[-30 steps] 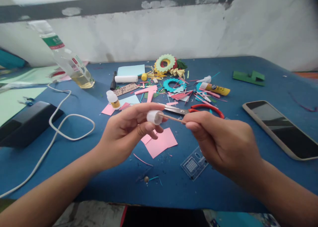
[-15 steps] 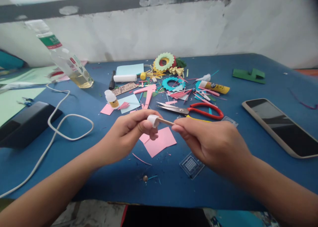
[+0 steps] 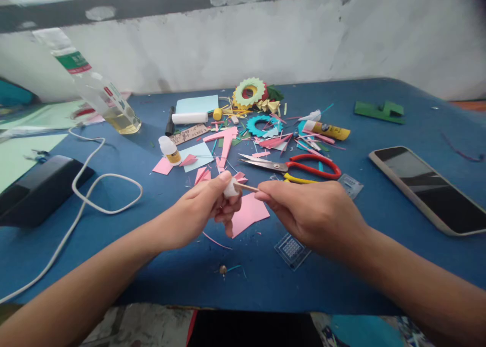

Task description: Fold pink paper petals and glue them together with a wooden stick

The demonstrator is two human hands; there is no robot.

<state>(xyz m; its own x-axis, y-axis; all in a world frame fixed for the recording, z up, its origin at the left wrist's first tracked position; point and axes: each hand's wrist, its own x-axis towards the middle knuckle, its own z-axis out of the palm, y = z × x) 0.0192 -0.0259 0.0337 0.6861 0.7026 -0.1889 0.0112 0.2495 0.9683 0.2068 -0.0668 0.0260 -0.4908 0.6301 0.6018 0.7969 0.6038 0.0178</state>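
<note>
Between the thumb and fingers of my left hand [image 3: 207, 200] is a small white cylinder [image 3: 230, 187], cap-like or a roll; I cannot tell which. My right hand [image 3: 315, 205] pinches a thin wooden stick [image 3: 247, 187], whose far end meets the side of the white cylinder facing it. Whether the tip is inside is partly hidden by my fingers. Under the hands lies a pink paper square [image 3: 250, 214], with folded pink paper pieces [image 3: 202, 175] just behind. Scissors [image 3: 281, 166] with red and yellow handles lie open beyond my right hand.
A small glue bottle [image 3: 169, 150], blue paper ring [image 3: 265, 126], yellow tube [image 3: 331, 130] and paper scraps cover the middle back. A glass bottle [image 3: 108, 101] with liquid stands left, near a white cable [image 3: 81, 185] and a black case [image 3: 45, 187]. A phone [image 3: 429, 190] lies right.
My left hand has turned the white cylinder, with the thumb now on top and the fingers curled lower. The right hand has shifted slightly left with the stick.
</note>
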